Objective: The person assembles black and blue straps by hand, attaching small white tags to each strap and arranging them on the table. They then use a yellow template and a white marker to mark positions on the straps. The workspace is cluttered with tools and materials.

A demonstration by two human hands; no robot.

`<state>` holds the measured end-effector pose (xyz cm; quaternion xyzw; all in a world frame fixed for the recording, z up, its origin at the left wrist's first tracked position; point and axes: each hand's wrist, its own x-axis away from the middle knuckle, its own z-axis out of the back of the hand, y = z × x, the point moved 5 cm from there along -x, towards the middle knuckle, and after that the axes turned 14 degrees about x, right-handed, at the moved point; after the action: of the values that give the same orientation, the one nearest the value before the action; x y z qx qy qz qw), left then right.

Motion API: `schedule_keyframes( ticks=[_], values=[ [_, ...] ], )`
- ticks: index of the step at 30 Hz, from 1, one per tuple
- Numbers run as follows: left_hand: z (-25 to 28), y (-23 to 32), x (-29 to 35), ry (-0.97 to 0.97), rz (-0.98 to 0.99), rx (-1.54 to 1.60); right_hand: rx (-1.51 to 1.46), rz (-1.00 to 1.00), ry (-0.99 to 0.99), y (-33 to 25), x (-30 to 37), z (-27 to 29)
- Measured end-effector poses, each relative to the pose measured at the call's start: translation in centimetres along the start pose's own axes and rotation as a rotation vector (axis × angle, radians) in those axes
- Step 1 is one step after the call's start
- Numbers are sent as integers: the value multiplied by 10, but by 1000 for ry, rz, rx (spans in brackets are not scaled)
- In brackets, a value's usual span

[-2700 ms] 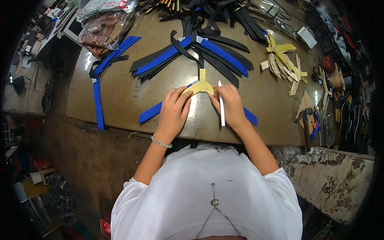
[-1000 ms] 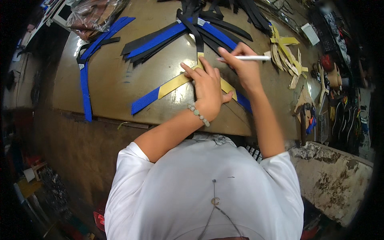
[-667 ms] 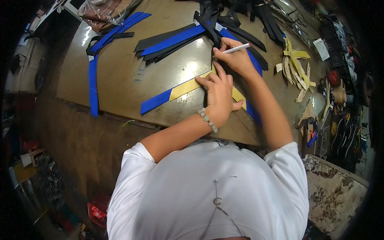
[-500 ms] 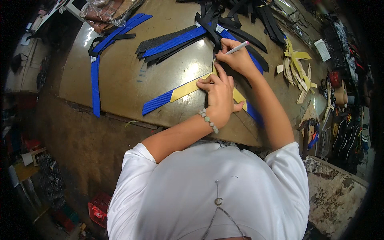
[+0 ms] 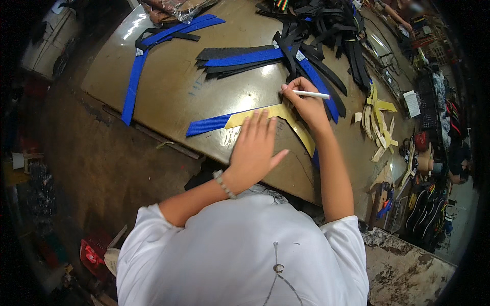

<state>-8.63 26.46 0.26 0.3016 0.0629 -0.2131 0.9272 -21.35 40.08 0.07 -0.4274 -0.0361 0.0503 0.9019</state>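
My left hand lies flat with fingers stretched out over a yellow Y-shaped template, touching its left arm. Under that template rests a blue webbing strap, whose end sticks out at the left. A white marker pen is gripped in my right hand, just beyond the template's bend. The fingers hide the pen's tip. Beyond both hands lies a stack of black straps with another blue strap on top, splayed in two directions.
A separate blue strap with a black loop lies on the table at left. Plastic-wrapped brown material sits at the far edge. Black straps pile up at the back. More yellow templates lie at right.
My left hand has drawn back toward me and flattened its fingers on the template. My right hand has turned the pen nearly level, pointing right.
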Motion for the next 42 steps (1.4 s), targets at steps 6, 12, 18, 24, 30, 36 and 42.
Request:
schedule_keyframes(
  ticks=[6,12,18,24,30,36,42],
  values=[
    [4,-13,26,87,-20,48,-6,237,200,-53,22,-27],
    [1,-17,26,23,-44,86,112,151,42,-85,31,-86],
    [-1,-20,26,2,-19,272,243,271,47,-97,47,-91],
    [9,-17,26,78,-63,114,10,121,67,-87,57,-64],
    [35,-44,-7,212,87,215,558,260,202,-37,91,12],
    [35,-41,-43,17,38,477,395,-178,481,17,148,58],
    [125,-59,-74,361,-123,555,308,-261,454,48,173,83]
  ],
)
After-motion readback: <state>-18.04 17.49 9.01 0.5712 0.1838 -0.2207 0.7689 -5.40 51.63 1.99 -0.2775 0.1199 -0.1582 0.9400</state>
